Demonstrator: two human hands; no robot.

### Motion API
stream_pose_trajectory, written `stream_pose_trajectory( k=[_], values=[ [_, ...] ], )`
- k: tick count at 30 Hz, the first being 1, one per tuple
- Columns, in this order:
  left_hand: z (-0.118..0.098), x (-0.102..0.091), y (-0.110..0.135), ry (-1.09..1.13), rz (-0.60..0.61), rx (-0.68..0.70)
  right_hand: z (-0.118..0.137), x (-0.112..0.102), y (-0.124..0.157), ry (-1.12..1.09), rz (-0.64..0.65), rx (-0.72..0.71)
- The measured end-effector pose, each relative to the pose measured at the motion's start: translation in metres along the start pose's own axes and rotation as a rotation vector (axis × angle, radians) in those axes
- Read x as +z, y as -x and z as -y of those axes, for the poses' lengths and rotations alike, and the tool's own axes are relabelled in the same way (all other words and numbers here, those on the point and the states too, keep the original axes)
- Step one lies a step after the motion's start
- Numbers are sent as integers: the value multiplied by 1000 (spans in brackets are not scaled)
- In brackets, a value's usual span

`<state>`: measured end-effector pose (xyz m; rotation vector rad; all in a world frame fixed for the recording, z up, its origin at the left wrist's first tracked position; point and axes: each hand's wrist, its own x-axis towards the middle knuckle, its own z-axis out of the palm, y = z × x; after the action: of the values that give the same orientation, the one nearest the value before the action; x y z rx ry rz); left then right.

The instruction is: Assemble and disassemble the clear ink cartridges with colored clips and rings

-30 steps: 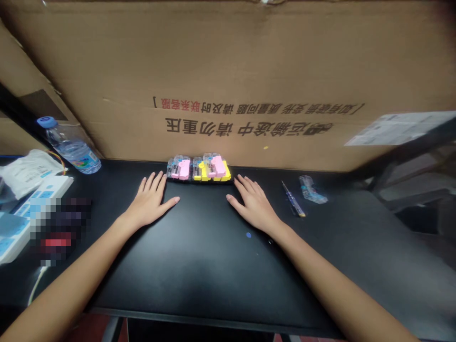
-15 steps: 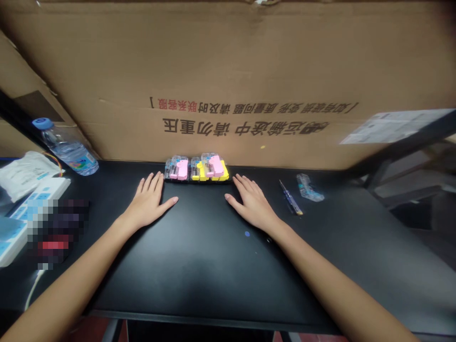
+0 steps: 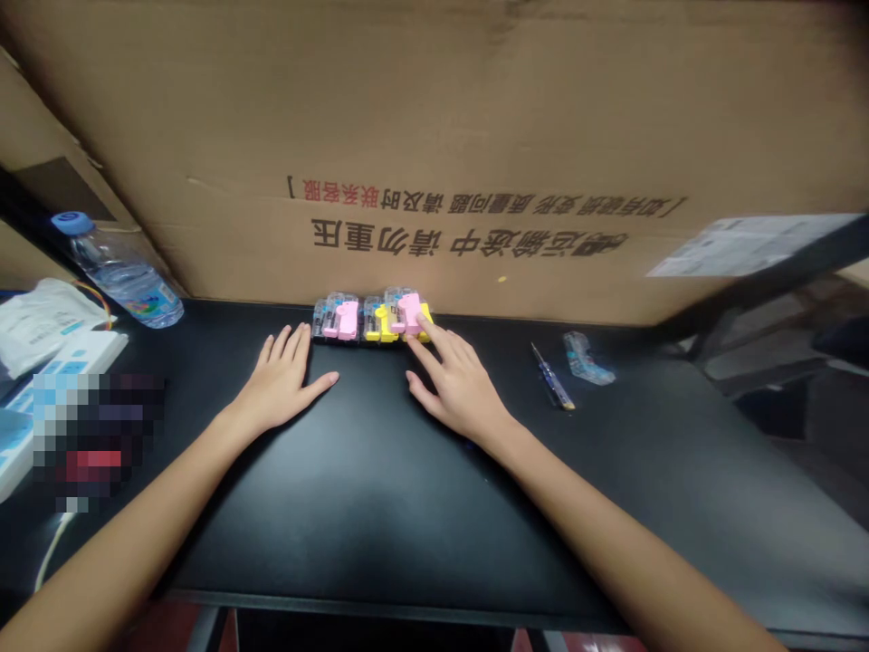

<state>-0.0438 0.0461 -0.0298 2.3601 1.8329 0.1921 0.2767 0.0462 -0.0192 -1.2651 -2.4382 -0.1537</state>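
Against the cardboard at the table's back edge sits a row of small clear-plastic devices with yellow and pink parts, in a dark base or tray; I cannot tell their kind. A pink part shows at the row's left and another pink one lies on top at the right. My left hand rests flat and open just left of the row, holding nothing. My right hand is open, its fingers stretched to the row's right end. The index fingertip overlaps the right pink part; whether it presses on it, I cannot tell.
On the right lie a small screwdriver and a clear L-shaped plastic piece. At left are a water bottle, a white packet, a power strip and a blurred-out item with a white cable. Large cardboard walls the table's back.
My right hand has moved left and inward, from beside the row to over its right end. My left hand stays flat in place. The view has shifted slightly.
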Motion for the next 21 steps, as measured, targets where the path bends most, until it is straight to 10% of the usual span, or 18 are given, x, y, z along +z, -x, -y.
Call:
stream_pose_trajectory(
  k=[12, 21],
  values=[
    [-1, 4, 0, 53, -62, -12, -6, 7, -4, -29, -4, -23],
    [-38, -30, 17, 47, -451, 193, 7, -14, 11, -127, -208, -178]
  ],
)
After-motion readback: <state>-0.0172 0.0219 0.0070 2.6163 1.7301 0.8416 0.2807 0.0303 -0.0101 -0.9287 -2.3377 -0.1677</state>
